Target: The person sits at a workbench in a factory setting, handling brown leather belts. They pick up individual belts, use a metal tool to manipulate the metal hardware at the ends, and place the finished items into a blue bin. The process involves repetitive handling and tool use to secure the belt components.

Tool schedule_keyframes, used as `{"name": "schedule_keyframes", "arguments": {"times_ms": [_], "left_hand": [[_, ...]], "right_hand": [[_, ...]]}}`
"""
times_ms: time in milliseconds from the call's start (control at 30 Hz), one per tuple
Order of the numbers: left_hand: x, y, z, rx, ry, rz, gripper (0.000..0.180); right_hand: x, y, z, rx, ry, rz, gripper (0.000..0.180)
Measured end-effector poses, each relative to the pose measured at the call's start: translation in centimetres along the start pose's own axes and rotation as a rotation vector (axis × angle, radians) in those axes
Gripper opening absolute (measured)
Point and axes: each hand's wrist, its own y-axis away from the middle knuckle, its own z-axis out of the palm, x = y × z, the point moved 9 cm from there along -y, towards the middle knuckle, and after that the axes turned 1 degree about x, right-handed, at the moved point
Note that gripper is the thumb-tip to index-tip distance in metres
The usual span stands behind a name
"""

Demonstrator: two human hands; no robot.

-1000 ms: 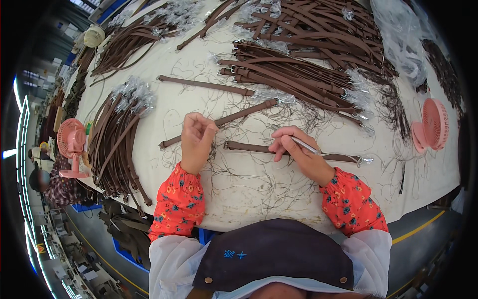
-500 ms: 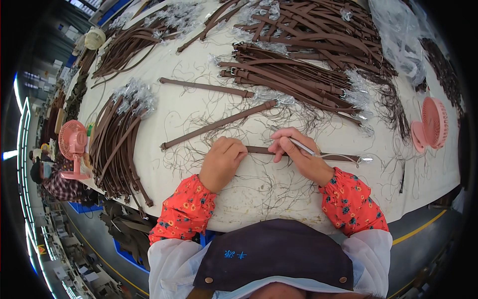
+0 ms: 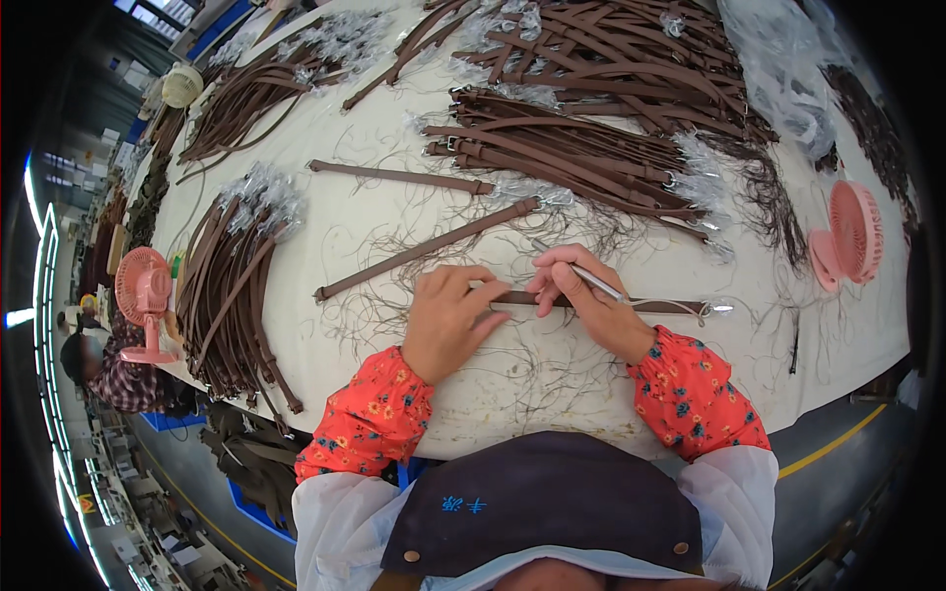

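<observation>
A brown leather strap lies crosswise before me, its wrapped metal end at the right. My left hand is at the strap's left end, thumb and forefinger apart; its other fingers are curled and partly hidden. In my right hand is a slim silver pen-like tool, its thin tip pointing up and left. That hand's fingertips also touch the strap's middle. A pale cord loops from the tool's rear end near the wrist. Beyond my hands lie a slanted strap and another single strap.
Bundled straps with clear-wrapped ends lie left, larger piles at the back. Loose brown threads litter the white table. Pink fans stand left and right. A person is beyond the left edge.
My left hand has loosened from its closed curl, thumb and forefinger now spread apart, and shifted slightly right. My right hand keeps the tool in nearly the same place. The whole view has shifted slightly.
</observation>
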Motion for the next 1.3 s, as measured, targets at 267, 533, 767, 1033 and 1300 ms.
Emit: {"name": "schedule_keyframes", "arguments": {"times_ms": [267,533,767,1033,1300], "left_hand": [[0.5,-0.4,3.3,-0.051,0.001,0.082,0.016],[-1.5,-0.7,3.1,-0.035,0.347,-0.1,0.021],[0.5,-0.8,2.9,-0.045,0.102,0.134,0.016],[1.0,-1.0,3.1,-0.011,0.024,0.138,0.012],[-5.6,0.6,3.4,0.115,0.999,-0.434,0.005]], "right_hand": [[-1.1,0.3,-0.9,0.07,-0.049,-0.07,0.032],[-0.9,0.3,-1.3,0.111,-0.02,-0.094,0.033],[-1.6,0.5,-1.4,0.138,-0.015,-0.102,0.032],[-2.0,0.7,-1.7,0.155,0.033,-0.142,0.03],[-1.1,0.5,-1.1,0.106,0.16,-0.087,0.026]]}}
